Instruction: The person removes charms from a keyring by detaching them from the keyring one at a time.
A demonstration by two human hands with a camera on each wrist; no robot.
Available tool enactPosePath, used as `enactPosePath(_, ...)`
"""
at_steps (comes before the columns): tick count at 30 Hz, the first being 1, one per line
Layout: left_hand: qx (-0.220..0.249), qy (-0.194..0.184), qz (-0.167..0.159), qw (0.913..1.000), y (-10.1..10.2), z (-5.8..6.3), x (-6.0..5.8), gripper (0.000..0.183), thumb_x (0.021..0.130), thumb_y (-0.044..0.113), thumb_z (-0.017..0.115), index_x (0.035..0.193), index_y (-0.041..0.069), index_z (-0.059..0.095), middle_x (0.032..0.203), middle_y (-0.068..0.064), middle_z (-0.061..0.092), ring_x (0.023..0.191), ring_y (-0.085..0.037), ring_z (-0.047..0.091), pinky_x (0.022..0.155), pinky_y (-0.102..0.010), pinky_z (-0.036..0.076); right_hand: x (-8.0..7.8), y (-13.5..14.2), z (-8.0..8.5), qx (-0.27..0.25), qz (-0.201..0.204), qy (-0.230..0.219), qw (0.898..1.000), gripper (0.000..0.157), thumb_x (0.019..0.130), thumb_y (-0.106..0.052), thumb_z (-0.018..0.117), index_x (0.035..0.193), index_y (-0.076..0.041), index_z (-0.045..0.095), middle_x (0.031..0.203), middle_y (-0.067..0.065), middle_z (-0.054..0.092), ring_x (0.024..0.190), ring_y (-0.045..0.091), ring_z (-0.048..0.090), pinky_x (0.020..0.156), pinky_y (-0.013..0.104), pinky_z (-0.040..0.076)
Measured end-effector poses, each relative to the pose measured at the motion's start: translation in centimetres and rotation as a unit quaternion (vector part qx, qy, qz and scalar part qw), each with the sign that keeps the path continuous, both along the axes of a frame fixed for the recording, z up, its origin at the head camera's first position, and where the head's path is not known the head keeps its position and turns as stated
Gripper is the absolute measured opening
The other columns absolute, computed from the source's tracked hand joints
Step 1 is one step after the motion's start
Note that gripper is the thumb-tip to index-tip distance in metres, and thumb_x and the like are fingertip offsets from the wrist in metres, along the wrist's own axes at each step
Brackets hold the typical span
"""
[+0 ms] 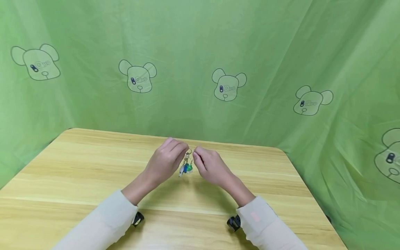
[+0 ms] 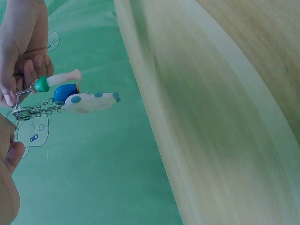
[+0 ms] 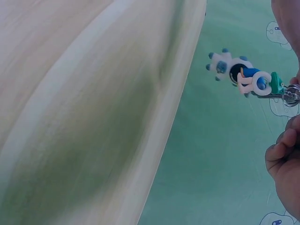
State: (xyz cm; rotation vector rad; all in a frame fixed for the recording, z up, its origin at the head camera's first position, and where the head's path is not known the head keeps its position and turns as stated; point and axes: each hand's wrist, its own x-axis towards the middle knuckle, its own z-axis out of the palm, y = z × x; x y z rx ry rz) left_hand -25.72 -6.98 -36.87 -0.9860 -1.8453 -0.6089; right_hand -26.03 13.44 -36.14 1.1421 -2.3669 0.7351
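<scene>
Both hands meet above the table around a keychain (image 1: 186,168) with several small charms hanging on metal chains. My left hand (image 1: 166,159) pinches its metal ring from the left side. From the right, my right hand (image 1: 212,166) has thumb and fingertips at the ring and the chain of the green-topped charm (image 2: 42,84). A blue charm (image 2: 65,93) dangles beside it. Longest is a white charm with blue spots (image 2: 89,101). Curled fingers partly hide the ring in both wrist views.
A pale wood-grain table (image 1: 78,166) lies under the hands. Green cloth with printed bear heads (image 1: 187,69) hangs behind it and along the sides. Black wrist straps (image 1: 138,218) show below the pale sleeves (image 1: 103,222).
</scene>
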Motion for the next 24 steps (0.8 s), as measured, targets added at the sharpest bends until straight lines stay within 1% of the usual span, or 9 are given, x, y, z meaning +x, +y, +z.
enactPosePath(4,0.008,-0.008,0.000,0.9999,0.05,0.04,-0.04,0.010,0.089,-0.006,0.073,0.097,0.000,0.071,0.093,-0.009,0.073,0.084,-0.023,0.065,0.073,-0.030,0.056,0.05,0.02,-0.21,-0.003,-0.001,0.002,1.000,0.022,0.105,-0.007,0.047,0.084,-0.012,0.051,0.065,-0.007,0.042,0.055,0.005,0.035,0.049,0.022,0.034)
enactPosePath(10,0.034,-0.037,-0.006,0.9987,0.10,-0.05,0.01,0.011,0.087,-0.006,0.074,0.095,0.001,0.071,0.091,-0.007,0.074,0.083,-0.022,0.065,0.070,-0.029,0.056,0.16,0.11,-0.43,-0.011,-0.006,0.003,1.000,0.018,0.107,-0.008,0.047,0.091,-0.009,0.056,0.068,-0.006,0.044,0.058,0.007,0.038,0.052,0.024,0.038)
enactPosePath(15,0.031,-0.059,-0.009,0.9978,0.09,-0.19,0.06,0.010,0.089,-0.003,0.074,0.097,0.003,0.074,0.092,-0.006,0.075,0.085,-0.021,0.066,0.071,-0.029,0.057,0.22,0.17,-0.38,-0.008,-0.005,0.005,1.000,0.018,0.107,-0.008,0.047,0.093,-0.006,0.058,0.070,-0.006,0.045,0.060,0.008,0.039,0.053,0.024,0.039)
enactPosePath(19,0.021,-0.064,-0.008,0.9977,0.07,-0.31,0.09,0.008,0.088,-0.001,0.076,0.094,0.003,0.074,0.090,-0.006,0.075,0.083,-0.019,0.066,0.071,-0.028,0.057,0.30,0.17,-0.18,-0.007,-0.001,0.000,1.000,0.018,0.107,-0.009,0.047,0.094,-0.005,0.059,0.070,-0.006,0.046,0.059,0.007,0.039,0.052,0.024,0.039)
enactPosePath(24,0.022,-0.060,-0.008,0.9979,0.07,-0.38,0.12,0.011,0.085,-0.003,0.078,0.092,0.003,0.074,0.088,-0.005,0.075,0.080,-0.019,0.066,0.068,-0.027,0.057,0.32,0.19,-0.12,-0.014,0.004,-0.005,1.000,0.018,0.107,-0.009,0.048,0.091,-0.010,0.057,0.069,-0.007,0.044,0.058,0.006,0.038,0.050,0.023,0.037)
